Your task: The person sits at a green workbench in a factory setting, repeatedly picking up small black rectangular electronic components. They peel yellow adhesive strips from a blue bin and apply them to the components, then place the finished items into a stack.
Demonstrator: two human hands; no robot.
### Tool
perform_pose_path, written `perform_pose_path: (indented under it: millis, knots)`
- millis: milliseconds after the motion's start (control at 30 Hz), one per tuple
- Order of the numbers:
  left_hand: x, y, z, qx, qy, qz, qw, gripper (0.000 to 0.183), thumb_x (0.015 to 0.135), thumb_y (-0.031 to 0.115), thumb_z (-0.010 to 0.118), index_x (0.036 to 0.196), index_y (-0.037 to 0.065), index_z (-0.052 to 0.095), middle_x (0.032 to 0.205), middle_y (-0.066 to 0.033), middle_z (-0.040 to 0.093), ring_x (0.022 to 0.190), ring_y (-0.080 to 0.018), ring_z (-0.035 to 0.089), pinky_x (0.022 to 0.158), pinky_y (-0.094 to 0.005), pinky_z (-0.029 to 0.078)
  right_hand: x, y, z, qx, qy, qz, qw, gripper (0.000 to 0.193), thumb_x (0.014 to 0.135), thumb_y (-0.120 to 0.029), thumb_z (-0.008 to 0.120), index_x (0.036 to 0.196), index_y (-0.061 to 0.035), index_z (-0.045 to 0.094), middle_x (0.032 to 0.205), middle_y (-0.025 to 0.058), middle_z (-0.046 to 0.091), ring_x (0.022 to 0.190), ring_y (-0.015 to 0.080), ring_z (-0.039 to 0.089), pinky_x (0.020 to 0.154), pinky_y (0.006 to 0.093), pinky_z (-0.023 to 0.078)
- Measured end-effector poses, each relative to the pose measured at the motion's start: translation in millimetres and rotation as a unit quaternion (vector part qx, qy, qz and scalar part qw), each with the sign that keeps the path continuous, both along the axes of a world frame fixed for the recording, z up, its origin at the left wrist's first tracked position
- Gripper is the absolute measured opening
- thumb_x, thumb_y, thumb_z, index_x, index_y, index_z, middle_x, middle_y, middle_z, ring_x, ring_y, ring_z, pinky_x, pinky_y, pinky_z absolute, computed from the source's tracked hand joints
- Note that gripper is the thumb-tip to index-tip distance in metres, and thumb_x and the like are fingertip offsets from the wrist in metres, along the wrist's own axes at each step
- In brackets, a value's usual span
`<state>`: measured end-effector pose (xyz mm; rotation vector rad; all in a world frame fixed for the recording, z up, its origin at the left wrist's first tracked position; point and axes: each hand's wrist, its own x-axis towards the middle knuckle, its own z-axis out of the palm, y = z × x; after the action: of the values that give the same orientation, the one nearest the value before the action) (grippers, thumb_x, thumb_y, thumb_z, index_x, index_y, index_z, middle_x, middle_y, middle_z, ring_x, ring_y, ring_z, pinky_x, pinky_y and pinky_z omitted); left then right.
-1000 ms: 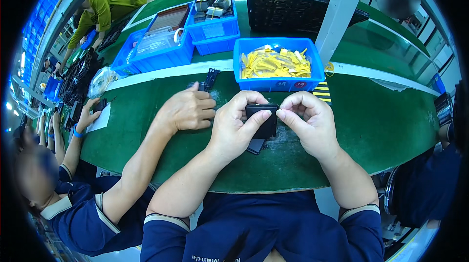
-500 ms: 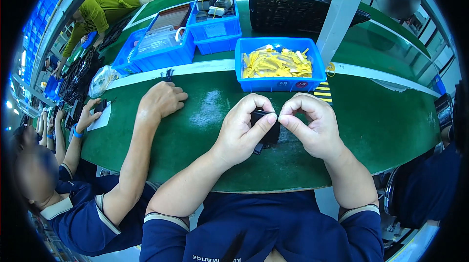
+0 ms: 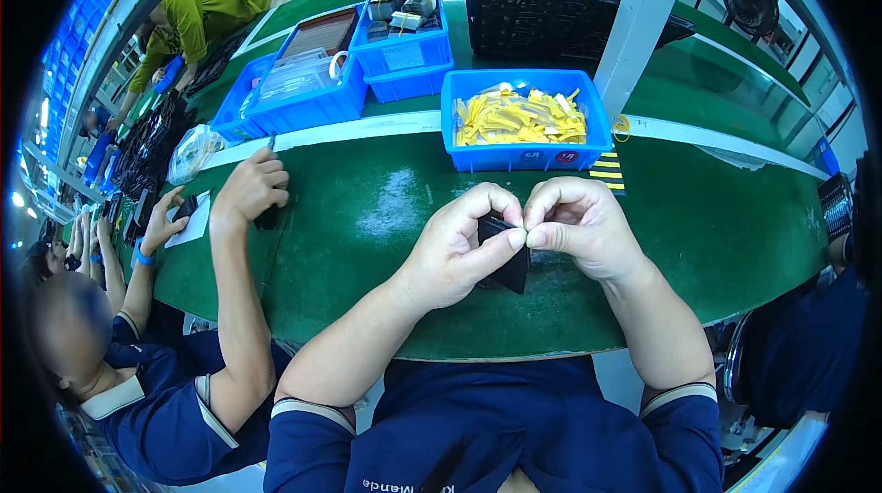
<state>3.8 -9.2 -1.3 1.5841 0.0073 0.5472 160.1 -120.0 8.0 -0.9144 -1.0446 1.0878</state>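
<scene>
My left hand (image 3: 457, 243) grips a flat black piece (image 3: 512, 276), mostly hidden behind its fingers and thumb. One pointed corner of the piece hangs below the thumb, tilted over the green tabletop (image 3: 735, 245). Thumb and forefinger of my right hand (image 3: 588, 228) are pinched together against the left fingertips, at the upper edge of the piece. Anything between the right fingertips is too small to make out. Just beyond both hands stands a blue bin (image 3: 528, 160) filled with yellow strips (image 3: 519, 118).
On my left a co-worker's hand (image 3: 248, 188) is above the table beside a small dark item. Stacked blue bins (image 3: 404, 84) and a wide blue bin (image 3: 312, 112) stand at the back left. A grey post (image 3: 641, 24) rises behind the yellow strips, near a large black panel (image 3: 542, 20).
My right fingers have closed in tighter against the left fingertips, and the black piece has tilted, its corner now pointing down. The co-worker's hand has moved left.
</scene>
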Motion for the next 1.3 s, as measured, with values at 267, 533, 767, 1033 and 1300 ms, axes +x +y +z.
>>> perform_pose_path:
  millis: [267, 533, 767, 1033, 1300]
  knots:
    - [2.4, -5.1, 1.1, -0.094, -0.021, 0.004, 0.995, 0.025, 0.083, 0.005, 0.067, 0.102, 0.004, 0.051, 0.096, -0.0007, 0.051, 0.089, -0.0082, 0.049, 0.08, -0.024, 0.042, -7.6, -0.2, -1.1, 0.033, 0.039, -0.047, 0.998, 0.014, 0.08, -0.006, 0.071, 0.089, -0.0025, 0.061, 0.083, 0.0011, 0.061, 0.077, 0.0068, 0.058, 0.069, 0.021, 0.047]
    - [1.0, 8.6, 4.6, -0.19, -0.083, 0.047, 0.977, 0.027, 0.081, 0.002, 0.068, 0.1, 0.006, 0.049, 0.088, -0.0089, 0.062, 0.088, -0.0169, 0.062, 0.08, -0.0307, 0.051, -8.4, 2.0, -0.4, -0.082, 0.003, -0.027, 0.996, 0.014, 0.082, -0.012, 0.07, 0.089, -0.0014, 0.063, 0.081, 0.0001, 0.062, 0.074, 0.0054, 0.057, 0.067, 0.0204, 0.045]
    - [0.4, 9.8, 5.4, -0.221, -0.088, 0.05, 0.97, 0.027, 0.081, 0.002, 0.067, 0.101, 0.006, 0.049, 0.088, -0.0072, 0.058, 0.085, -0.0186, 0.063, 0.077, -0.0307, 0.051, -8.3, 0.7, 0.4, -0.101, -0.056, -0.028, 0.993, 0.01, 0.082, -0.01, 0.069, 0.084, -0.0008, 0.067, 0.075, 0.0007, 0.063, 0.068, 0.0054, 0.056, 0.063, 0.0208, 0.046]
    - [0.6, 9.1, 4.8, -0.175, -0.064, 0.094, 0.978, 0.026, 0.081, -0.001, 0.066, 0.1, 0.004, 0.049, 0.093, -0.0055, 0.052, 0.085, -0.0191, 0.063, 0.076, -0.0313, 0.05, -7.1, -0.4, 1.8, -0.119, -0.144, -0.068, 0.98, 0.009, 0.081, -0.007, 0.067, 0.086, 0.0007, 0.068, 0.075, 0.0029, 0.065, 0.065, 0.0062, 0.058, 0.06, 0.0217, 0.048]
    - [6.3, -1.7, -1.8, -0.086, -0.021, 0.198, 0.976, 0.024, 0.082, -0.002, 0.065, 0.1, 0.003, 0.05, 0.087, -0.005, 0.058, 0.081, -0.0143, 0.063, 0.073, -0.0273, 0.052, -23.4, -1.7, 1.9, -0.031, -0.366, -0.215, 0.905, 0.006, 0.074, -0.005, 0.066, 0.077, -0.0006, 0.064, 0.066, 0.0077, 0.059, 0.058, 0.0151, 0.059, 0.055, 0.0274, 0.047]
